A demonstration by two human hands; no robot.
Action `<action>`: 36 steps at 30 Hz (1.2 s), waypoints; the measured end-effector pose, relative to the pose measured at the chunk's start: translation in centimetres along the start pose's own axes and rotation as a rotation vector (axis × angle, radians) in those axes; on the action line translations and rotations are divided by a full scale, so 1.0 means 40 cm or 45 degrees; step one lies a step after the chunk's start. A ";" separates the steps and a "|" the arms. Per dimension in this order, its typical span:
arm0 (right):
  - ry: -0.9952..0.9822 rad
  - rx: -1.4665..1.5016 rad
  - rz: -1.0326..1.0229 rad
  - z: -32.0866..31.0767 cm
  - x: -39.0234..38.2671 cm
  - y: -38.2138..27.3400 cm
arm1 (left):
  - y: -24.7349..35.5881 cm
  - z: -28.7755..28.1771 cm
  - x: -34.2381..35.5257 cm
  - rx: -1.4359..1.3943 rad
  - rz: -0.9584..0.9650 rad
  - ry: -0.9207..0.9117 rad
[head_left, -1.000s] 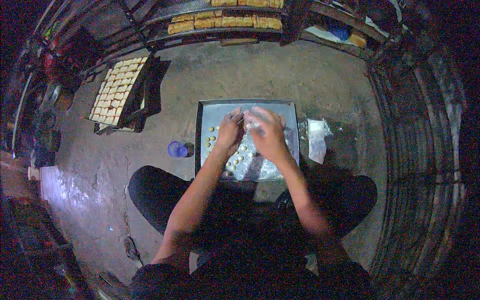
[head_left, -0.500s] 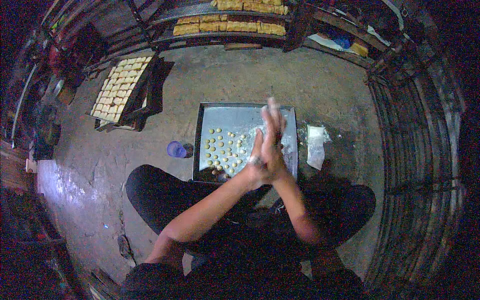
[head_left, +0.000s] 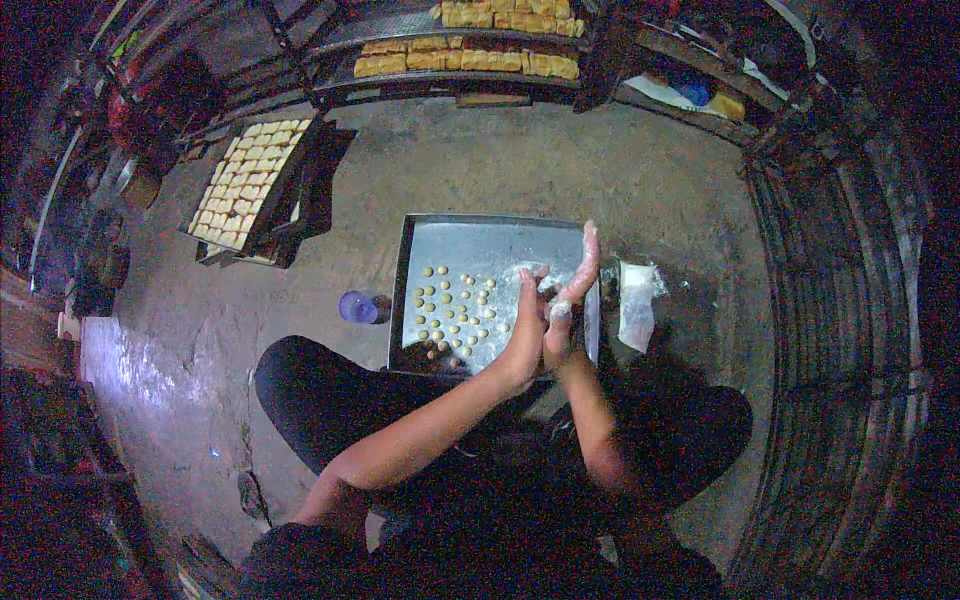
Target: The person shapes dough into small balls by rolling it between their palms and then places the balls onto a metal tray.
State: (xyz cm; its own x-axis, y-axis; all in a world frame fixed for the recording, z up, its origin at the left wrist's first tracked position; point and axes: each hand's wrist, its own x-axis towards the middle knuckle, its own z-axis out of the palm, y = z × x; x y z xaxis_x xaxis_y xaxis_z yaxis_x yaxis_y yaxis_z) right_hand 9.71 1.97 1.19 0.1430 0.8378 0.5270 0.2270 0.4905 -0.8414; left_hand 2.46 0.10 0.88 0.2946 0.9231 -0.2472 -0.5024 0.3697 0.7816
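Metal tray (head_left: pixel 470 240) on the floor, small pale dough balls (head_left: pixel 452 312) spread over its left half. Head view only: left hand (head_left: pixel 527 335) and right hand (head_left: pixel 572 295) pressed palm to palm above tray's right side, fingers straight, pointing away from body. Can't tell if anything sits btwn palms. Dough balls just left of hands, below them. Blue cup (head_left: pixel 357 306) left of tray; white bag (head_left: pixel 636 300) right.

small pale dough balls (head_left: pixel 452 318) in rows on a flat metal tray (head_left: pixel 470 240) on the floor
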 end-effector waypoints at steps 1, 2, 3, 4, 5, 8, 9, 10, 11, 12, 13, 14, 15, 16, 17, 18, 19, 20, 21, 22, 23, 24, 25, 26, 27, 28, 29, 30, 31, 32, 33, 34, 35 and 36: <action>-0.039 0.013 0.037 0.000 -0.017 -0.007 | -0.003 0.001 0.019 0.029 0.032 0.015; -0.083 0.044 0.079 0.011 -0.038 -0.008 | 0.013 -0.020 0.042 -0.062 0.049 0.042; -0.143 0.051 0.040 0.024 -0.058 -0.025 | 0.033 -0.035 0.069 -0.163 0.059 0.043; -0.203 0.055 0.001 0.038 -0.066 -0.038 | 0.042 -0.041 0.094 -0.265 0.066 0.042; -0.195 0.055 -0.055 0.073 -0.080 -0.047 | -0.030 -0.104 0.106 -0.358 0.240 -0.005; -0.155 -0.019 -0.212 0.068 -0.058 -0.053 | -0.084 -0.117 0.106 -0.433 0.231 -0.110; -0.099 0.028 -0.142 0.053 -0.038 -0.049 | -0.071 -0.094 0.094 -0.421 0.144 -0.124; -0.039 0.084 -0.072 0.044 -0.018 -0.044 | -0.055 -0.072 0.080 -0.409 0.058 -0.138; -0.029 0.050 -0.022 0.025 -0.008 -0.031 | -0.048 -0.055 0.055 -0.025 0.062 -0.054; -0.021 0.013 0.022 0.003 0.001 -0.022 | -0.025 -0.030 0.034 0.034 0.052 -0.040; -0.013 -0.025 0.066 -0.009 0.004 -0.017 | -0.008 -0.018 0.020 0.093 0.041 -0.026; -0.047 -0.031 0.149 -0.010 -0.009 -0.020 | -0.001 -0.012 0.028 0.006 0.070 0.000; -0.056 0.036 0.160 0.010 -0.028 -0.014 | 0.007 -0.025 0.044 -0.071 0.097 0.045; -0.062 0.113 0.120 0.034 -0.049 -0.013 | 0.016 -0.039 0.062 -0.147 0.124 0.089; -0.062 0.200 0.040 0.067 -0.068 -0.023 | 0.043 -0.054 0.072 -0.377 0.090 0.109; -0.055 0.202 -0.077 0.083 -0.074 -0.028 | 0.029 -0.077 0.080 -0.504 0.133 0.078; -0.048 0.146 -0.197 0.080 -0.066 -0.026 | 0.018 -0.093 0.087 -0.632 0.176 0.046; -0.037 0.091 -0.312 0.080 -0.058 -0.027 | 0.017 -0.089 0.074 -0.587 0.121 0.058; 0.021 0.081 -0.311 0.077 -0.045 -0.026 | 0.011 -0.077 0.062 -0.465 0.122 0.030; 0.080 0.071 -0.310 0.072 -0.029 -0.025 | 0.006 -0.066 0.052 -0.342 0.129 0.003; 0.128 0.034 -0.264 0.056 -0.010 -0.020 | 0.024 -0.014 0.025 -0.115 0.094 0.016; 0.164 0.014 -0.214 0.051 0.011 -0.023 | 0.013 -0.020 0.014 -0.060 0.072 -0.025; 0.179 0.059 -0.066 0.047 0.018 -0.038 | 0.006 -0.028 0.005 -0.005 0.050 -0.064; 0.206 0.089 0.077 0.028 0.034 -0.060 | 0.016 -0.012 0.003 0.019 0.038 -0.041; 0.188 0.141 0.107 0.028 0.025 -0.045 | 0.029 0.006 -0.002 0.044 0.026 -0.016; 0.168 0.194 0.136 0.039 0.004 -0.017 | 0.040 0.018 -0.003 0.068 0.015 0.010; 0.138 0.255 0.168 0.058 -0.018 -0.007 | 0.016 -0.036 0.036 0.129 0.090 -0.048; 0.061 0.273 0.086 0.076 -0.038 -0.014 | 0.034 -0.043 0.053 -0.045 0.100 -0.017; -0.021 0.292 0.006 0.093 -0.058 -0.023 | 0.052 -0.051 0.070 -0.219 0.108 0.014; -0.067 0.210 -0.058 0.112 -0.071 -0.040 | 0.069 -0.081 0.080 -0.109 0.124 0.122; -0.112 0.128 -0.123 0.124 -0.078 -0.055 | 0.063 -0.091 0.076 -0.106 0.130 0.121; -0.125 0.134 -0.203 0.131 -0.077 -0.064 | 0.055 -0.096 0.071 -0.102 0.136 0.120; -0.070 0.166 -0.179 0.133 -0.066 -0.075 | 0.043 -0.096 0.071 -0.101 0.141 0.109; -0.015 0.199 -0.155 0.135 -0.053 -0.085 | 0.029 -0.094 0.069 -0.099 0.145 0.099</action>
State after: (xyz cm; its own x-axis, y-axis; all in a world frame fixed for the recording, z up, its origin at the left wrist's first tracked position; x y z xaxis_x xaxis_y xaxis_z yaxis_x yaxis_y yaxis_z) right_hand 3.44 -0.18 2.28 0.1123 0.7721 0.6255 0.0897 0.6190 -0.7802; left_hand -0.39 3.46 -1.05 0.1700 0.9638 -0.2055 -0.5914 0.2666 0.7610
